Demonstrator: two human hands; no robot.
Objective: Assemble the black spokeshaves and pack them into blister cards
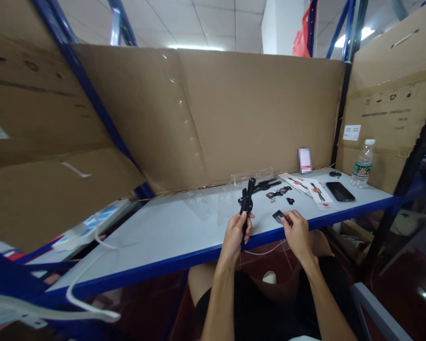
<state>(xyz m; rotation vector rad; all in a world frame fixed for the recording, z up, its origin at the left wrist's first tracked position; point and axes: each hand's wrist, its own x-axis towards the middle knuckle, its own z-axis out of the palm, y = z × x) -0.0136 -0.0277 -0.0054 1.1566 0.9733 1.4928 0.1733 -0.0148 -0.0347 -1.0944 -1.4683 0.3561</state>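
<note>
My left hand (237, 232) is closed around a black long-handled tool (248, 201), held upright above the table's front edge. It has a rounded middle; its exact kind I cannot make out. Between the thumb and fingers of my right hand (297, 233) is a small dark flat piece (278, 216), squarish, low over the tabletop. Behind the held tool lie more black tools (266, 184) of similar shape. Small metal and black parts (279, 192) are scattered to their right, with a little black piece (290, 201) nearer to my right hand.
Printed cards (318, 193) and a black phone (340, 191) lie on the right of the table (156, 232). Farther back stand a lit phone (305, 160) and a water bottle (362, 163). Clear plastic packaging (252, 176) rests near the cardboard back wall (262, 109). A white cable (76, 284) hangs at left.
</note>
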